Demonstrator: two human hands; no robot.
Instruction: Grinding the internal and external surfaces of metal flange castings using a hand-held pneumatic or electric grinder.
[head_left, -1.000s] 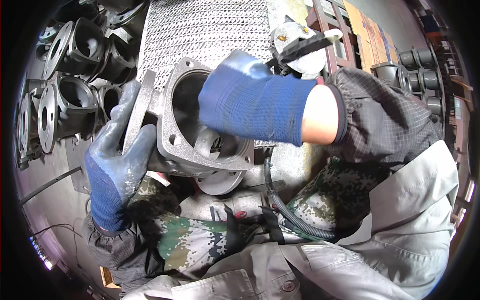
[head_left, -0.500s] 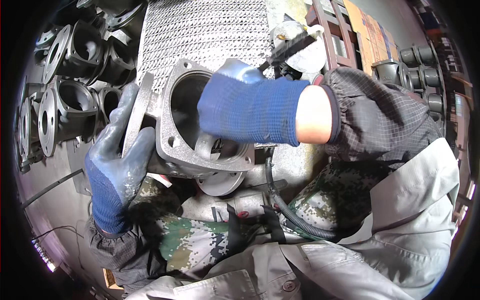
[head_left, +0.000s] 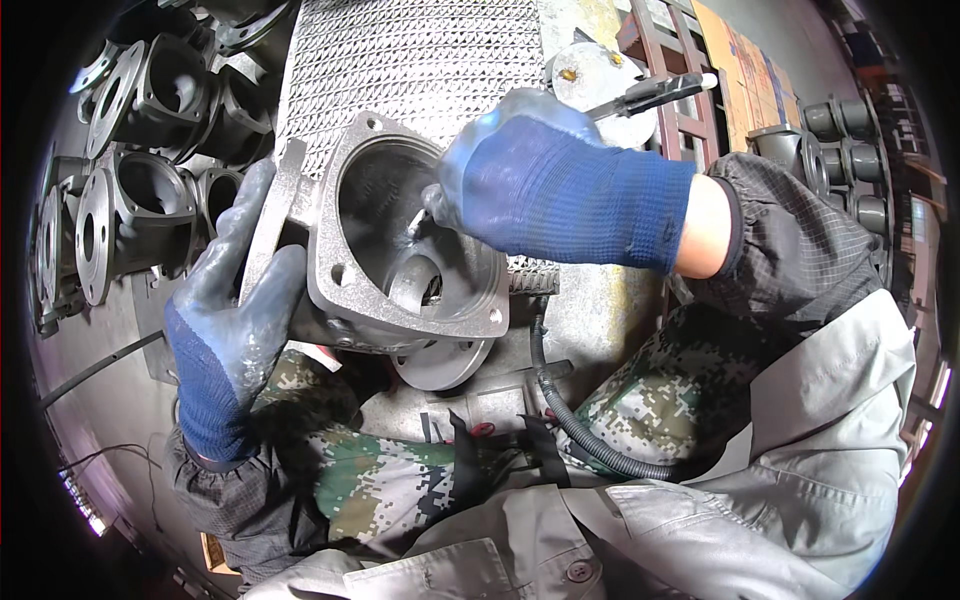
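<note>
In front of me a grey cast-metal valve body [head_left: 325, 270] lies on its side, its wide round opening facing up toward me. My left hand [head_left: 235, 290], in a blue-grey coated glove, grips the flange on its left side, thumb on one face and fingers on the other. My right hand [head_left: 530, 180], gloved alike, is closed at the opening's upper right rim. From that fist a slim black tool [head_left: 655, 95] with a whitish end sticks out to the upper right. A pale tip shows below the fingers inside the bore; its middle is hidden by the hand.
Several similar castings [head_left: 150, 190] stand at the left. A ridged metal plate [head_left: 410, 60] lies beyond the work. Behind my right hand are a round pale piece [head_left: 605, 90], a brown rack [head_left: 690, 60] and cardboard [head_left: 740, 60]. A corrugated hose [head_left: 590, 440] curves over my lap.
My right hand has moved right and out of the bore, uncovering more of the inside. The black tool has swung rightward with it. My left hand and the valve body stay nearly still.
</note>
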